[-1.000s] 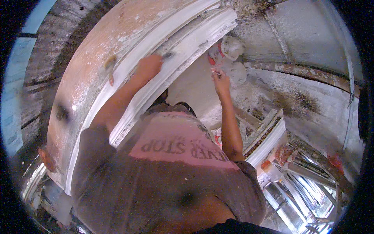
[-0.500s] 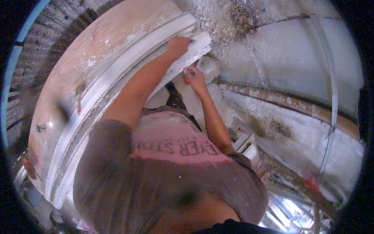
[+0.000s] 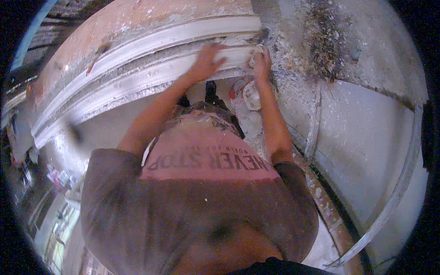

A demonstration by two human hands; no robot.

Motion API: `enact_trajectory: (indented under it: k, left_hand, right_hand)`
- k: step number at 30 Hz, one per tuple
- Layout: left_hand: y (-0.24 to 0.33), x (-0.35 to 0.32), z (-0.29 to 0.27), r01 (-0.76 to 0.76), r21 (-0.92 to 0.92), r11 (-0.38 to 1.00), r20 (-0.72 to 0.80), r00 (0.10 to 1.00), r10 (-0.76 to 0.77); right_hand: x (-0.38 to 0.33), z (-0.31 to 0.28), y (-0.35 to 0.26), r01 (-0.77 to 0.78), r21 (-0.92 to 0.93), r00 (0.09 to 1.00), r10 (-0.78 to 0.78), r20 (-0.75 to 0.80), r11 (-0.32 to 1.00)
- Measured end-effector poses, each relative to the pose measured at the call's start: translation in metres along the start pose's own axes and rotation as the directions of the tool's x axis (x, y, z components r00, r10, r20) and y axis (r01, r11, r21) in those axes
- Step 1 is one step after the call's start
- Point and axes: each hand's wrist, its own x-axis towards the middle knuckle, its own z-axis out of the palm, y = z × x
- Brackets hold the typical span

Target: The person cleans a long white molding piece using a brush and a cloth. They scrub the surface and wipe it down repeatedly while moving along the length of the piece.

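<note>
Two long white moulding strips [image 3: 137, 71] lie side by side along the edge of a big rounded work surface. My left hand [image 3: 207, 63] is over the nearer strip, its fingers spread and holding nothing I can see; it is slightly blurred. At the right end of that strip my right hand [image 3: 262, 66] is closed around a whitish lump [image 3: 259, 48], partly covered by the fingers. Below the right hand stands a round white container [image 3: 251, 95], with something red beside it.
The rounded work surface [image 3: 178, 13] is brownish and splashed with white. A small tool with a red end [image 3: 94, 64] lies on it beyond the strips. Crusted pale debris [image 3: 323, 41] covers the right side, beside large pale panels [image 3: 366, 133].
The view has turned, so the strips run more nearly crosswise. My left hand has opened and drawn back from the strip's end. My right hand has come up to it, without the red-handled item.
</note>
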Motion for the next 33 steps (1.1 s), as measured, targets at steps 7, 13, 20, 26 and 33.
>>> enact_trajectory:
  k: [7, 13, 20, 26, 33]
  left_hand:
    - [-0.102, -0.172, -0.134, 0.616, 0.398, 0.680, -0.581, 0.742, -0.333]
    - [-0.091, -0.251, -0.162, 0.971, 0.092, 0.220, -0.603, 0.230, -0.764]
    - [-0.078, -0.237, -0.133, 0.959, 0.216, 0.185, -0.572, 0.278, -0.772]
    - [-0.071, -0.219, -0.126, 0.923, 0.371, 0.103, -0.455, 0.277, -0.846]
    - [-0.061, -0.219, -0.125, 0.874, 0.478, 0.093, -0.415, 0.317, -0.853]
  right_hand:
    - [0.054, -0.121, -0.034, 0.728, -0.685, 0.654, -0.280, 0.702, -0.017]
    - [0.088, -0.098, -0.068, 0.862, -0.506, 0.504, -0.044, 0.863, -0.035]
    - [0.025, 0.127, -0.031, 0.986, -0.168, 0.166, -0.237, 0.957, 0.012]
    - [-0.079, 0.304, -0.013, 0.962, -0.183, 0.230, -0.239, 0.943, 0.204]
    - [0.018, 0.111, -0.034, 0.697, -0.512, 0.593, -0.002, 0.805, 0.503]
